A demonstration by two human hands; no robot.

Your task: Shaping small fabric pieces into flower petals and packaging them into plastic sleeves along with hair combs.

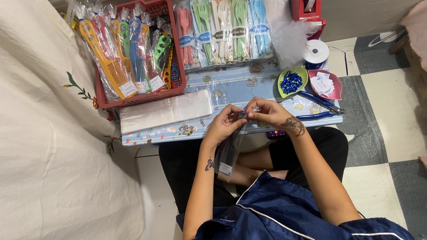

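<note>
Head view showed the left hand [223,126] and right hand [268,111] pinching one clear bag [229,151], apparently sealing its top; many bagged combs [127,52] filled the red basket [139,97], flat bags [165,111] remained.

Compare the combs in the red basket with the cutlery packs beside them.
The combs stand leaning in the red basket; the cutlery packs lie flat in a row on the table. The combs are bright yellow, blue and green; the cutlery packs are paler pastels. Both are in clear wrappers.
</note>
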